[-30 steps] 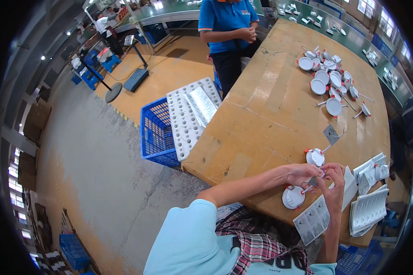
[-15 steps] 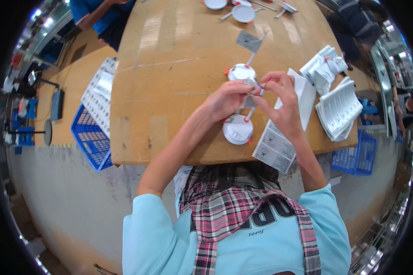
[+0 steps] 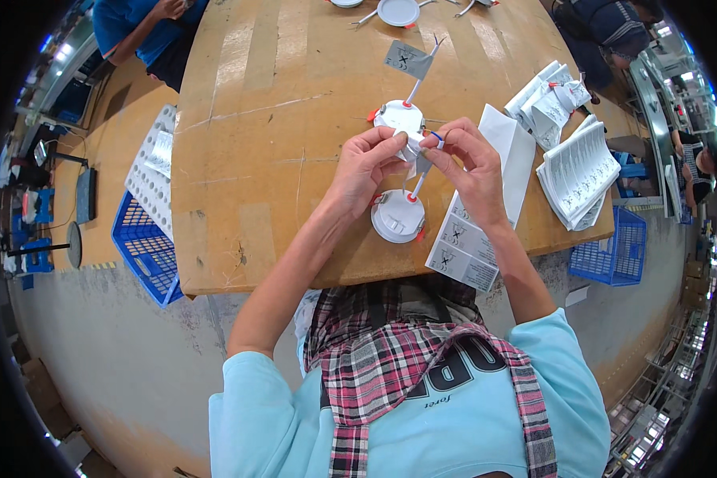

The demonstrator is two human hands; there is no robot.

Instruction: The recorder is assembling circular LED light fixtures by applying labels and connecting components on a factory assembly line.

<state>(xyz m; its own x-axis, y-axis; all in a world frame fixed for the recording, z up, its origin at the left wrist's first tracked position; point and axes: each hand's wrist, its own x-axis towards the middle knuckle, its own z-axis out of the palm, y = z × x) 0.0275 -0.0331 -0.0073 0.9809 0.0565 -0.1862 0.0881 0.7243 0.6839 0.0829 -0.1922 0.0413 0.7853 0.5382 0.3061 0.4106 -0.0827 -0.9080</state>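
Above the table's front part, my two hands meet at the end of a white cable. My left hand [image 3: 366, 169] is closed, thumb and fingers pinching a small white piece [image 3: 410, 146] whose kind I cannot make out. My right hand [image 3: 474, 163] pinches the cable end, where a blue wire [image 3: 436, 137] curves at the fingertips. Below the hands lies a round white downlight [image 3: 397, 217] with red-tipped clips; its cable rises toward my fingers. Just beyond them is a second downlight [image 3: 400, 116], partly covered by my hands, with a silver label [image 3: 407, 60] folded round its cable.
Right of my hands lies a label sheet [image 3: 462, 253] with a white strip. Stacks of printed leaflets [image 3: 579, 171] stand at the right edge. More downlights [image 3: 398, 11] are at the far end. Blue baskets [image 3: 146, 247] flank the wooden table [image 3: 255, 191]. Other people stand beyond.
The view has shifted slightly, so the table sits a little further left. My left fingers and thumb now press the white piece from above; both hands stay together at the cable end.
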